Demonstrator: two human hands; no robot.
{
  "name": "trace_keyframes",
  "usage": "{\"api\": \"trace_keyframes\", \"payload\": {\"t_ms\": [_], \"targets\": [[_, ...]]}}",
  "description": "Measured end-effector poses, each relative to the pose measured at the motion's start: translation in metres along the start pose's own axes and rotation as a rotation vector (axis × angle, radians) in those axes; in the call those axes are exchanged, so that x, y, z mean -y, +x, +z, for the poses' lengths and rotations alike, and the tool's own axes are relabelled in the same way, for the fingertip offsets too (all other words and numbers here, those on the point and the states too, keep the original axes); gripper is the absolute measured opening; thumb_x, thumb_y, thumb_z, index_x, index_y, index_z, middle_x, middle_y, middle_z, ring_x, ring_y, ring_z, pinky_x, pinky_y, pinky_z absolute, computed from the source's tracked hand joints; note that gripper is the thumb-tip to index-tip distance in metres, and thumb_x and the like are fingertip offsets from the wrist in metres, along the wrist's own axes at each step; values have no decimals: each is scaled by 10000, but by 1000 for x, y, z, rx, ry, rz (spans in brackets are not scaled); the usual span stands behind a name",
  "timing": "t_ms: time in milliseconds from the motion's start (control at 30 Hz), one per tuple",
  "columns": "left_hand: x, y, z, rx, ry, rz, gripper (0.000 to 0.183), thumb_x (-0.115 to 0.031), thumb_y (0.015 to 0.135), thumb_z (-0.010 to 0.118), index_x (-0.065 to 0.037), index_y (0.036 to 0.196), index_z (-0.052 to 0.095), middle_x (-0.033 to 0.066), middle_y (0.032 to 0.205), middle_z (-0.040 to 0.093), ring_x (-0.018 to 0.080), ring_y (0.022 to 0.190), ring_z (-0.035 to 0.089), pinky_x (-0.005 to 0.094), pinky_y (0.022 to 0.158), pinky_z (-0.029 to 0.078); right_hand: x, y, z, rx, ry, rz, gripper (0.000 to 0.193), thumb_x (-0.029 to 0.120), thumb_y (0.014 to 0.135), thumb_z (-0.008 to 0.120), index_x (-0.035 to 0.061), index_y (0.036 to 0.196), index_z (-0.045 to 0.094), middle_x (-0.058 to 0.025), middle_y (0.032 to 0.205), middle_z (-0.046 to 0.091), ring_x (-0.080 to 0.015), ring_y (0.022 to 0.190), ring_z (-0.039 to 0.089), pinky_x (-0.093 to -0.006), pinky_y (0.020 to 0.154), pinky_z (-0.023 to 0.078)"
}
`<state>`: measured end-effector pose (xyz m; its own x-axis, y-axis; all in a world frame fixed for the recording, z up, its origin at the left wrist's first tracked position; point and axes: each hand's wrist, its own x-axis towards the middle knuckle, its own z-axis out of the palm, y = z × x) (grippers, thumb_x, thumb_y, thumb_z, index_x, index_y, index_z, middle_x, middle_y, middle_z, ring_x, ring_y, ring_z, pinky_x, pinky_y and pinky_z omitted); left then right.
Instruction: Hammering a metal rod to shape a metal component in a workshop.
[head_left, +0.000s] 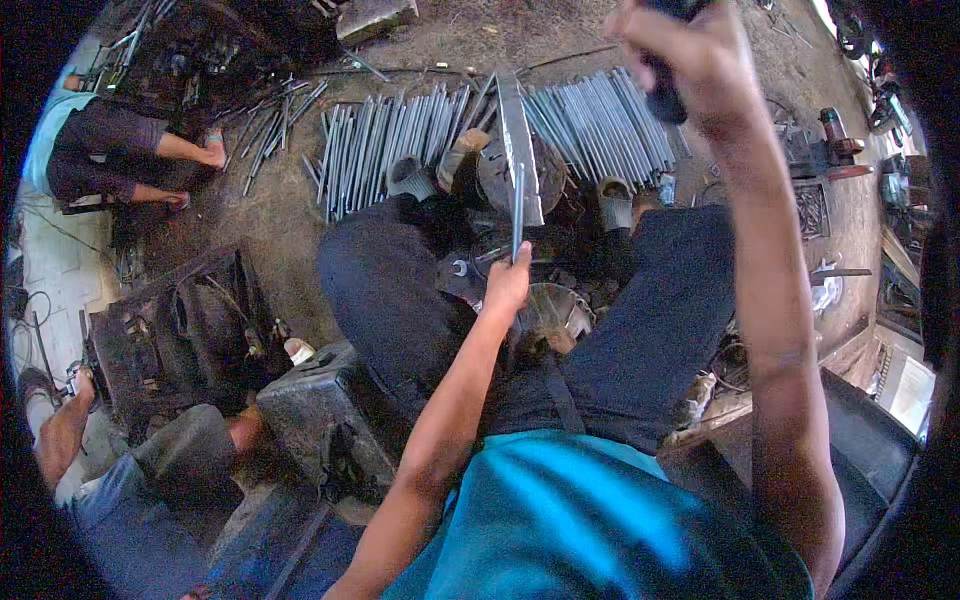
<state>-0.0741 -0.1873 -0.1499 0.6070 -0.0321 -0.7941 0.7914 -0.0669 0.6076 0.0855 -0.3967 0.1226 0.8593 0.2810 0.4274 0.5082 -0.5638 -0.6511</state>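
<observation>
My left hand (508, 286) is closed round a slim grey metal rod (518, 215) that points away from me between my knees. Its far end overlaps a long flat metal bar (514, 130), which lies over a round block (550, 170); whether they touch I cannot tell. Raised high at the upper right, my right hand (690, 60) grips a thick dark object (665, 95). Motion smears that hand, and the object's kind does not show clearly.
Rows of metal rods (600, 125) cover the ground beyond the block, with more rods (390, 145) to its left. A dark metal box (330, 400) stands by my left thigh. Other people's legs (185, 150) show at the left. A red-based machine (840, 150) sits right.
</observation>
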Motion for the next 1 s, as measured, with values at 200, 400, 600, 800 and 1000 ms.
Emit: {"api": "trace_keyframes", "payload": {"t_ms": [200, 400, 600, 800, 1000], "targets": [[9, 13, -2, -81, 166, 60, 588, -508, 926, 533, 42, 717, 565, 94, 601, 524, 210, 603, 518, 398, 617, 426, 2, -34, 42, -314, 645, 20, 90, 4, 814, 592, 15, 896, 559, -43, 707, 572, -113, 527, 518, -259, 527, 435], [6, 6, 4, -100, 180, 156, 576, -504, 919, 538, 56, 810, 618, 168, 680, 618, 264, 681, 596, 414, 685, 453, -87, -135, 137, 246, -158, 698, 317, 133, 647, 676, -79, 872, 608, -229, 747, 632, -313, 733, 644, -410, 721, 498], [20, 22, -1, -130, 290, 74, 737, -608, 922, 407, 92, 982, 628, 304, 948, 634, 441, 1025, 585, 460, 905, 410, -7, -11, 21, -89, -83, 212, 264, 211, 668, 653, -18, 797, 621, -173, 655, 619, -287, 594, 607, -397, 577, 490], [17, 19, -3, -136, 267, 13, 671, -579, 921, 449, 58, 1010, 638, 308, 965, 637, 443, 1021, 594, 455, 881, 424, 25, 3, -7, -308, 240, -146, 125, 71, 850, 586, 1, 746, 585, -36, 616, 549, -124, 554, 550, -273, 525, 434], [-14, -4, 19, -187, 381, 138, 590, -537, 912, 506, 33, 959, 649, 289, 936, 652, 436, 959, 616, 452, 860, 439, -109, -176, 134, 30, -257, 564, 295, 130, 684, 649, -66, 897, 593, -213, 843, 658, -321, 844, 662, -457, 767, 500]]}}
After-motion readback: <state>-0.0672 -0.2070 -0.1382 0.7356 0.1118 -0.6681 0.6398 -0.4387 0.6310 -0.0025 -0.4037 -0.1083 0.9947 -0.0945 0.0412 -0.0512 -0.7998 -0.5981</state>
